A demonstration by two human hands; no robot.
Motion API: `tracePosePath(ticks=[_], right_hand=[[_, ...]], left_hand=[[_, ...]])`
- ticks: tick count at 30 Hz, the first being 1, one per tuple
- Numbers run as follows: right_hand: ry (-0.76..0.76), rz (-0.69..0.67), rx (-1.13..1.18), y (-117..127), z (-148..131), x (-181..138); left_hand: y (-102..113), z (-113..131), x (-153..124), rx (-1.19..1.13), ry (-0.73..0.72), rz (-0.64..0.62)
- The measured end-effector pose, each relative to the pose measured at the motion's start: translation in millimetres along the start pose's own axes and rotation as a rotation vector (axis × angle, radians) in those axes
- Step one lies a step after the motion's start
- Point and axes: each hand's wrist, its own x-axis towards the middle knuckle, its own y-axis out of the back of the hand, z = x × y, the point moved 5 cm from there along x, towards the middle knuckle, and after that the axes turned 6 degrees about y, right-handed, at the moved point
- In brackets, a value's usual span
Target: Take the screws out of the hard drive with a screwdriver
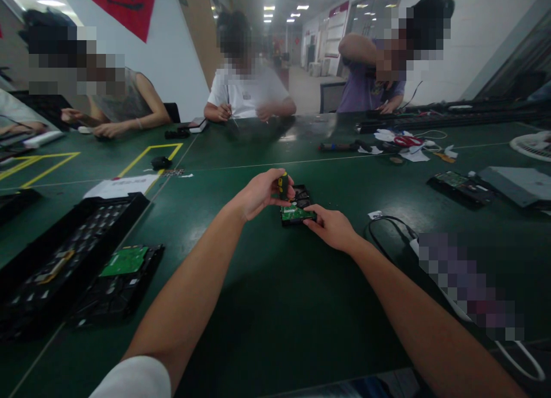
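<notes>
In the head view, my left hand (263, 192) is closed around the upright black-and-yellow handle of a screwdriver (283, 186). The tool stands over a small hard drive (293, 213) whose green circuit board faces up; its tip is hidden, so contact cannot be told. From the right, my right hand (333, 227) grips the drive's near right edge between thumb and fingers, and the drive lies on the green tabletop (267, 306).
A long black tray (55, 260) and another hard drive (123, 272) lie at left. Further right are a third drive (458, 188), a grey metal box (519, 186) and a looped cable (390, 220). Several people sit across the table, near paper scraps (415, 153).
</notes>
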Motion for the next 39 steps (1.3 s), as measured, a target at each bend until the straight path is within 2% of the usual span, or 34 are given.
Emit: tracePosePath(ticks=[14,31,39], right_hand=[[0.010,0.022,-0.005,-1.4,0.9,-0.5],[0.012,0.006,-0.003,0.4,1.0,-0.1],[0.026,0.007,0.007,1.2,-0.7,0.2]], left_hand=[[-3.0,-0.1,-0.7,0.055,-0.028,0.018],[-3.3,6.6,-11.8,0.077,0.087,-0.070],[-1.0,6.9,-11.8,0.116,0.077,-0.060]])
